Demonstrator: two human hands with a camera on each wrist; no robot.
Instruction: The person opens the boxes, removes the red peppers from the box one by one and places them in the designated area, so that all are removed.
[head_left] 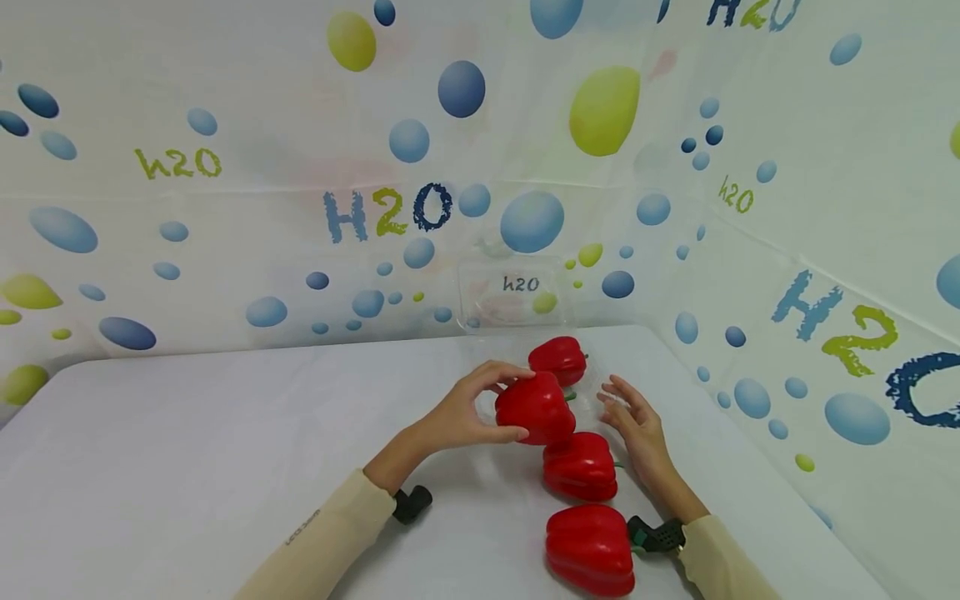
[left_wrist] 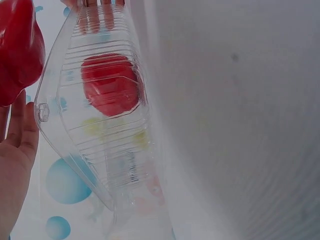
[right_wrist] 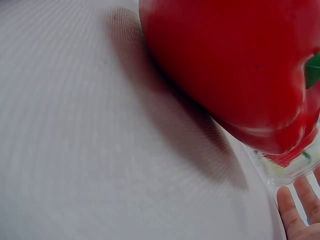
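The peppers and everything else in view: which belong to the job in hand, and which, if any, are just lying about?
Job, apparently:
held pepper, in the left hand
clear box
boxed pepper
nearest pepper
pepper just beyond it

Surroundings, not strays:
printed backdrop
white table

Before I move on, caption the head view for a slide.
Left hand holding a red bell pepper, right hand beside it, three more peppers nearby.

Cream left sleeve (head_left: 322, 537) carries small dark lettering (head_left: 302, 527); right sleeve (head_left: 723, 557) is matching cream; black wrist units (head_left: 412, 504) sit beside both cuffs.
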